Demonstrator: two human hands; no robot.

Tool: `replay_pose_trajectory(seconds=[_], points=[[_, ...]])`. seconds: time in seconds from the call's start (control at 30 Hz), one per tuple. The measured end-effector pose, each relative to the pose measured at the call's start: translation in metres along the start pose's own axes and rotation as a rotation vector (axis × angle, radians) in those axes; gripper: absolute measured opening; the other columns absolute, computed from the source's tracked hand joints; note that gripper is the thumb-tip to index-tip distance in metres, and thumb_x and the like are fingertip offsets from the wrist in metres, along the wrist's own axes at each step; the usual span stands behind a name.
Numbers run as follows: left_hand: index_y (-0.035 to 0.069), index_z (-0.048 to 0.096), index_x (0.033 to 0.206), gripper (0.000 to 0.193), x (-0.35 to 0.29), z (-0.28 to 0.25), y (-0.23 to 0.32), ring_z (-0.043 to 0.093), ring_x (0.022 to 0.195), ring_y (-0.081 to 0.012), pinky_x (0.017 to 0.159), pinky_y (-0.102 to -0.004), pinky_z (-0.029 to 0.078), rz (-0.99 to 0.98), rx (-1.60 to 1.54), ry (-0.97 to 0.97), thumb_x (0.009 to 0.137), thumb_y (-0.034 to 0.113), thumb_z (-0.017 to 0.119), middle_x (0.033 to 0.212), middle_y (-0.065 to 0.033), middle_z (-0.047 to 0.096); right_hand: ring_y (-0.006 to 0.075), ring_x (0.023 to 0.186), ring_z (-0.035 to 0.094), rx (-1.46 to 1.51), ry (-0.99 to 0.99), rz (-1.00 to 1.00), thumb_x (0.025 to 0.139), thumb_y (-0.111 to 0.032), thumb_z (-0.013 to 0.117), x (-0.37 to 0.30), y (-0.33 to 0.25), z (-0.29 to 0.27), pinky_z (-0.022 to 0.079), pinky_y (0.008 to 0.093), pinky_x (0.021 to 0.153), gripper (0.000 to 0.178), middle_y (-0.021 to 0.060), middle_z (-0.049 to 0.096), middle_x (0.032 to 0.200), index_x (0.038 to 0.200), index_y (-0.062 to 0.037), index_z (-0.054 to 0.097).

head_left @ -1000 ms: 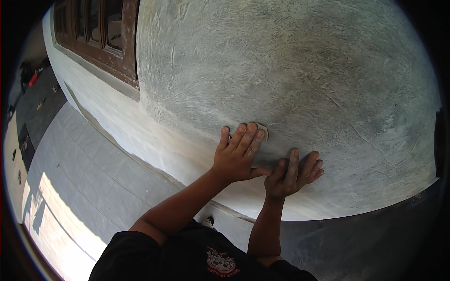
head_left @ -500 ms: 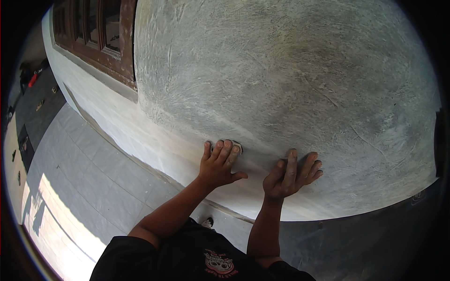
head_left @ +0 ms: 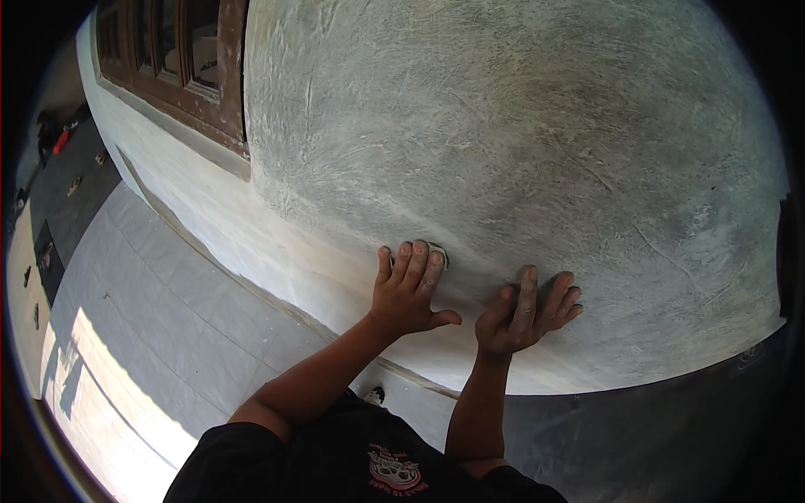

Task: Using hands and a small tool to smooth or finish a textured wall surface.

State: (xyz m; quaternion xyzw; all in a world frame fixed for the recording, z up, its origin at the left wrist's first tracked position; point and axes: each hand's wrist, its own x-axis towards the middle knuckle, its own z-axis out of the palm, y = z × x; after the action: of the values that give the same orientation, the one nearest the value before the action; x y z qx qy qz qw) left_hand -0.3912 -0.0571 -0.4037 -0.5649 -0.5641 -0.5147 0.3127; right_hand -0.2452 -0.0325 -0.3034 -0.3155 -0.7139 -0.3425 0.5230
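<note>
Beneath the fingers of my left hand point(head_left: 407, 285), a small flat piece of what looks like folded sandpaper point(head_left: 442, 254) is pressed to the grey plastered wall point(head_left: 520, 151). Only its pale curved edge shows; the fingers hide the rest. The left thumb sticks out to the right. My right hand point(head_left: 521, 314) is open, its dusty fingers spread and resting against the wall just to the right, with nothing seen in it. Faint scratches and swirl marks cover the wall, which looks paler along its lower part.
A brown wooden window frame point(head_left: 180, 96) with panes is set in the wall at upper left. Grey tiled floor point(head_left: 193, 327) runs along the wall's foot, with a sunlit patch at lower left. Several small items and a red object point(head_left: 61, 140) lie far left.
My left hand has slid a little right and up along the wall with the sandpaper under its fingers. The right hand has barely shifted.
</note>
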Motion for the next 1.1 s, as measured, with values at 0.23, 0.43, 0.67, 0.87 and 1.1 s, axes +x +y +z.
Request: replay_pose_trajectory(seconds=[0.23, 0.43, 0.67, 0.87, 1.1], points=[[-0.008, 0.033, 0.141, 0.107, 0.062, -0.013, 0.004, 0.015, 0.141, -0.0497, 0.111, -0.0635, 0.004, 0.093, 0.097, -0.019, 0.082, 0.081, 0.027, 0.146, -0.0366, 0.025, 0.0341, 0.144, 0.020, 0.026, 0.007, 0.035, 0.096, -0.027, 0.049, -0.003, 0.003, -0.001, 0.002, 0.0536, 0.116, 0.032, 0.0200, 0.040, 0.146, 0.121, -0.0150, 0.065], [-0.002, 0.038, 0.141, 0.098, -0.005, 0.001, -0.006, 0.018, 0.143, -0.0392, 0.114, -0.0565, 0.003, -0.045, -0.023, -0.006, 0.084, 0.078, 0.031, 0.147, -0.0271, 0.032, 0.0341, 0.144, 0.020, 0.025, 0.013, 0.025, 0.096, -0.028, 0.049, -0.001, -0.001, 0.002, 0.002, 0.0533, 0.116, 0.033, 0.0197, 0.040, 0.146, 0.122, -0.0144, 0.064], [-0.003, 0.044, 0.136, 0.098, 0.036, -0.007, -0.004, 0.028, 0.139, -0.0408, 0.113, -0.0576, 0.005, 0.024, 0.034, 0.031, 0.083, 0.079, 0.032, 0.142, -0.0267, 0.039, 0.0343, 0.144, 0.020, -0.002, 0.009, 0.034, 0.096, -0.027, 0.048, -0.001, 0.003, -0.001, 0.003, 0.0533, 0.116, 0.033, 0.0195, 0.040, 0.146, 0.120, -0.0134, 0.065], [-0.003, 0.043, 0.136, 0.098, 0.000, 0.001, -0.004, 0.027, 0.138, -0.0425, 0.113, -0.0593, 0.006, -0.023, 0.021, -0.027, 0.082, 0.079, 0.034, 0.142, -0.0274, 0.039, 0.0343, 0.144, 0.020, 0.008, 0.010, 0.021, 0.096, -0.027, 0.048, 0.000, 0.001, 0.001, 0.003, 0.0537, 0.116, 0.033, 0.0185, 0.039, 0.147, 0.120, -0.0132, 0.065], [-0.002, 0.041, 0.138, 0.097, 0.018, -0.005, -0.008, 0.025, 0.140, -0.0425, 0.113, -0.0589, 0.006, -0.026, 0.020, -0.005, 0.083, 0.078, 0.037, 0.142, -0.0288, 0.038, 0.0339, 0.144, 0.020, -0.002, 0.002, 0.031, 0.096, -0.028, 0.048, 0.001, 0.002, -0.001, 0.002, 0.0535, 0.116, 0.033, 0.0190, 0.040, 0.147, 0.120, -0.0120, 0.065]])
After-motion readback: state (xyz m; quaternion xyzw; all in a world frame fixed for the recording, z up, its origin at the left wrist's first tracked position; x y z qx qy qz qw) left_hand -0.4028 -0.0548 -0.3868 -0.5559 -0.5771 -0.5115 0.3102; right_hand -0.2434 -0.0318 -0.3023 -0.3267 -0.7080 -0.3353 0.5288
